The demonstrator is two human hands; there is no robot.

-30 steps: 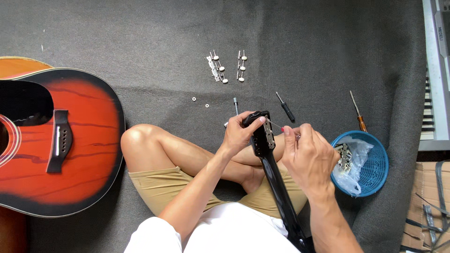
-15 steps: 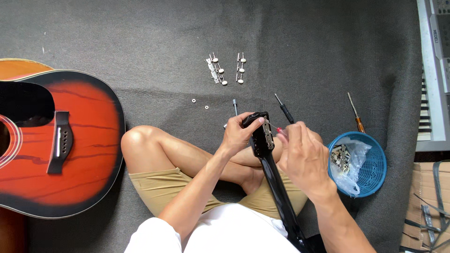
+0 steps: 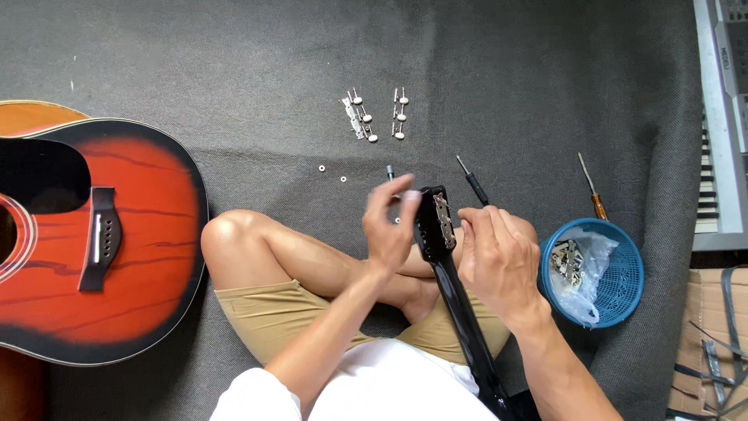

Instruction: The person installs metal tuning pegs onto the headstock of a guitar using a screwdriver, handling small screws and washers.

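Red sunburst guitar body left, blue basket w/ plastic bag right, keyboard top right.

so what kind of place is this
Probably a home music room or informal guitar repair spot: a sunburst acoustic guitar body lies on grey carpet, tuning machines lie loose, and a keyboard sits at the edge.

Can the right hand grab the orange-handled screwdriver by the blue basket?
Probably yes. The right hand is at the black guitar neck, and the screwdriver lies on bare carpet just beyond the basket, with nothing between them.
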